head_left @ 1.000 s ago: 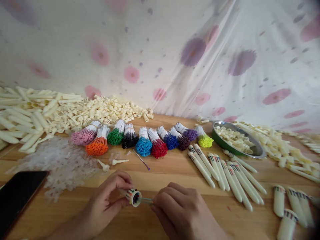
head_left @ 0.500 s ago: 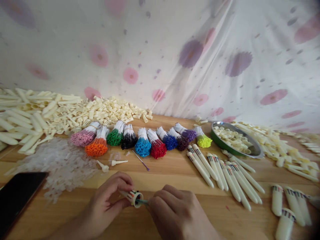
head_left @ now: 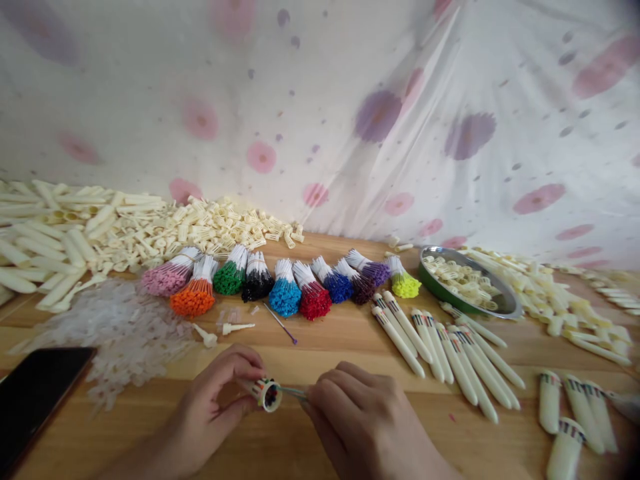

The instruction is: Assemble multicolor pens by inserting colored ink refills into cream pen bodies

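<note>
In the head view, the left hand (head_left: 213, 407) grips a cream pen barrel (head_left: 265, 392) just above the near edge of the wooden bench (head_left: 325, 347), its open end turned toward the right hand (head_left: 363, 417). The right hand pinches a thin refill (head_left: 294, 393) whose far end sits in that opening. Beyond lie a row of coloured refill bundles (head_left: 285, 293), finished pens (head_left: 445, 347), a green bowl (head_left: 500, 303), heaps of cream parts (head_left: 125, 223), and a dark phone (head_left: 35, 390). A flowered sheet (head_left: 320, 107) hangs behind.
</note>
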### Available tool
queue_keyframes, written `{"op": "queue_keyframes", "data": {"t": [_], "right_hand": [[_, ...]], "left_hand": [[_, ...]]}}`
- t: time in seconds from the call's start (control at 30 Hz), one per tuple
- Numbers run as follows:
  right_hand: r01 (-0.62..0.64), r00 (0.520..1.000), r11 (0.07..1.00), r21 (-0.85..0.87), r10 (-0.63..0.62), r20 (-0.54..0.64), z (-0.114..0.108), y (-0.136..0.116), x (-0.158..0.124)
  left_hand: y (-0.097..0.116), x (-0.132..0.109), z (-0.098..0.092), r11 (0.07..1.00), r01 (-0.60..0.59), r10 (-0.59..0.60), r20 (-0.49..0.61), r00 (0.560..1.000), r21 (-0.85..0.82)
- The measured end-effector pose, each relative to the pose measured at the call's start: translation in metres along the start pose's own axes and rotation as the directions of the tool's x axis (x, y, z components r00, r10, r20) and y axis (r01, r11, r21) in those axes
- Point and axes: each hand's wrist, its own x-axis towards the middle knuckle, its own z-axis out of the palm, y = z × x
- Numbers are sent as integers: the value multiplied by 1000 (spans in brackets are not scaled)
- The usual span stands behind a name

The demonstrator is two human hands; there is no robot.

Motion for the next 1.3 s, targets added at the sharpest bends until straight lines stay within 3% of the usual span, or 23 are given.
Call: {"op": "queue_keyframes", "data": {"t": [0.63,0.9,1.07,1.17,1.3], "right_hand": [[-2,1000,994,-113,1,-12,0,2,-2],[55,998,986,-158,-62,-34,11,1,1],[54,999,988,-143,-53,5,11,6,-1],[-1,997,996,-93,8,73,7,11,-1],[-213,971,964,-162,227,77,13,32,-4]], "left_hand": [[9,10,0,993,-20,30,-83,996,119],[4,6,2,990,-73,78,-34,996,124],[3,5,1,982,-45,63,-89,994,184],[4,6,-3,977,-15,40,-114,993,215],[2,8,-13,973,20,29,-208,978,230]]}}
